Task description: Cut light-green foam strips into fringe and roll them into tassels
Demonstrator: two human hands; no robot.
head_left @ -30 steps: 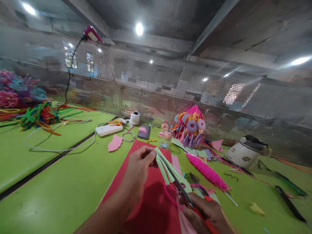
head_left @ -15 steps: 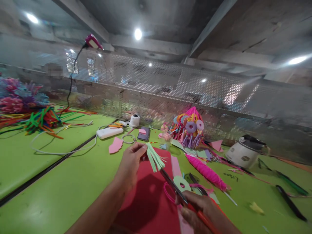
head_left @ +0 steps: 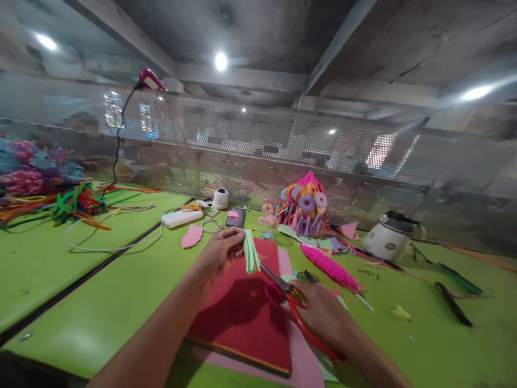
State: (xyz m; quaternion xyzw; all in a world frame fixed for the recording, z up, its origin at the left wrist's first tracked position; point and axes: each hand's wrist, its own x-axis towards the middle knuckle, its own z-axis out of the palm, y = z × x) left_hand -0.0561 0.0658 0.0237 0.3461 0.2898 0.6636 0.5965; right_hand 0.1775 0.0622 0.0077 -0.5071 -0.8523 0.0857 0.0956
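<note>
My left hand [head_left: 226, 249] pinches the top of a pale green paper tassel [head_left: 251, 253], whose cut strips hang down. In my right hand [head_left: 309, 310] is a pair of scissors [head_left: 301, 318] with red handles. Their blades are parted and reach up to the lower end of the strips. Beneath both hands lies a red book or board [head_left: 242, 318] on top of pink paper [head_left: 309, 355]. A pink cord loop [head_left: 271, 295] shows beside the scissors, and pale green paper is partly hidden behind my right hand.
A magenta yarn bundle [head_left: 329, 268] lies right of the book. Farther back are hanging tassel ornaments [head_left: 307, 207], a white kettle [head_left: 388, 237], a phone [head_left: 235, 218] and a white power bank [head_left: 181, 217]. Coloured pipe cleaners [head_left: 76, 202] cover the left; a black-handled tool [head_left: 453, 304] lies right.
The scissors' handles have spread and the blades have parted. The tassel now hangs straighter, its strips closer together. The view has shifted slightly, showing the near edge of the red book.
</note>
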